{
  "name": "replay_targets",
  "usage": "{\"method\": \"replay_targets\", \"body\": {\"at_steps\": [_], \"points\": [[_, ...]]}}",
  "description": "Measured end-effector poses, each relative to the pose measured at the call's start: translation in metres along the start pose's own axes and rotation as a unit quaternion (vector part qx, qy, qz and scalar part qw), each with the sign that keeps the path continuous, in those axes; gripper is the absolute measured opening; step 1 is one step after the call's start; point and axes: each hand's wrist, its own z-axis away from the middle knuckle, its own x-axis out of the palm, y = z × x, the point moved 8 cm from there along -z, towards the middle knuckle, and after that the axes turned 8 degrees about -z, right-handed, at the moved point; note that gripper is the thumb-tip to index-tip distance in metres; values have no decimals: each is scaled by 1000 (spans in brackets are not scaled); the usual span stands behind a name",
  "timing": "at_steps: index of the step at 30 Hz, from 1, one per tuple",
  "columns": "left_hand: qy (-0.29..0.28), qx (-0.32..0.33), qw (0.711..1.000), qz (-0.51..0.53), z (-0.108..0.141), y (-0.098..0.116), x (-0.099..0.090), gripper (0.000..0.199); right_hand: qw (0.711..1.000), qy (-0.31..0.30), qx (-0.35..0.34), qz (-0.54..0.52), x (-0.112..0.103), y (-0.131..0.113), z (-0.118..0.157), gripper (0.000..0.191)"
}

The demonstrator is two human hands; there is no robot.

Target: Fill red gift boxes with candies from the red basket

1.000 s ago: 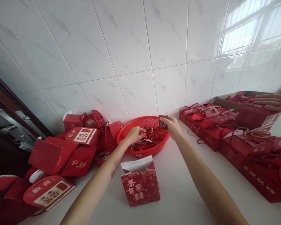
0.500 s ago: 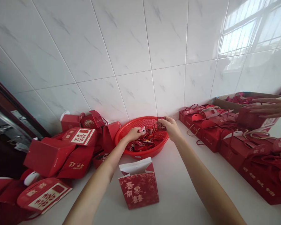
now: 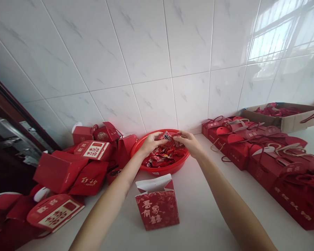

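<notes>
Above the red plastic basket (image 3: 170, 170), my left hand (image 3: 150, 143) pinches a small wrapped candy (image 3: 166, 136) with dark lettering on its wrapper. Close by on the right, my right hand (image 3: 190, 144) is closed on a dark red wrapped candy (image 3: 177, 142), partly hidden by the fingers. Several shiny red wrapped candies (image 3: 161, 160) lie in the basket beneath both hands. In front of the basket, between my forearms, a red paper gift box (image 3: 159, 211) with pale characters stands upright, its white-lined top open.
Red gift boxes (image 3: 60, 170) lie in a heap on the left, some tipped over. Handled red boxes (image 3: 267, 174) stand in rows on the right. Behind them is a cardboard box (image 3: 300, 120) holding red items. A tiled wall (image 3: 151, 104) rises behind the basket.
My left hand has lifted from the candies and moved right toward my right hand, with a candy in its fingers. Another person's hand at the far right has left the view.
</notes>
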Motion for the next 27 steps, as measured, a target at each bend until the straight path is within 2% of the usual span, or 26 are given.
{"method": "replay_targets", "body": {"at_steps": [5, 8, 11, 13, 15, 18, 24, 27], "points": [[-69, -23, 996, 55, 3, -2, 8, 55, 999, -45, -22, 18, 8, -4, 2, 28], [-83, -26, 995, 58, 3, -12, 0, 57, 999, -27, -32, 26, 4, -5, 1, 30], [-97, -41, 991, -86, 2, -36, -15, 53, 998, 21, -40, 31, -5, -7, 0, 27], [-125, -71, 964, -222, 3, -57, -22, 47, 998, 32, -42, 32, -7, -7, -1, 25], [-144, -90, 940, -297, 4, -74, -28, 35, 998, 30, -37, 29, -6, -7, -1, 24], [-123, -81, 941, -306, 3, -81, -34, 17, 999, 31, -28, 29, -4, -6, 0, 24], [-77, -44, 950, -300, 0, -74, -35, 30, 998, 40, -24, 35, -3, -6, 1, 26], [-32, -26, 946, -322, 0, -67, -42, 31, 998, 41, -20, 35, -3, -6, 1, 26]]}}
